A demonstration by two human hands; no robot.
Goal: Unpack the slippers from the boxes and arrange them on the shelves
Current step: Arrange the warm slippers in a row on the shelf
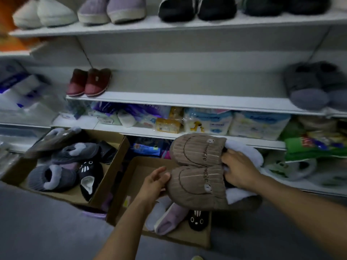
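The pair of brown slippers is held in the air above the near box, side by side, toes pointing to 9 o'clock and uppers facing the camera. The right hand grips the pair at its 3 o'clock end, with the fingers curled into the white-lined openings. The left hand is open, its relaxed fingers resting against the toe of the nearer slipper at the 9 o'clock end. Below the pair, the near box contains a white slipper, a lilac slipper and a black slipper with a face print. A second box stands at 9 o'clock of the near box and contains grey slippers and black cat-face slippers. At 12 o'clock of both boxes, the middle shelf carries a maroon pair at its 9 o'clock end and a grey pair at its 3 o'clock end, well apart. The top shelf carries a row of white, lilac and black pairs. The shelf beneath the middle shelf carries wrapped packs; their contents cannot be determined.
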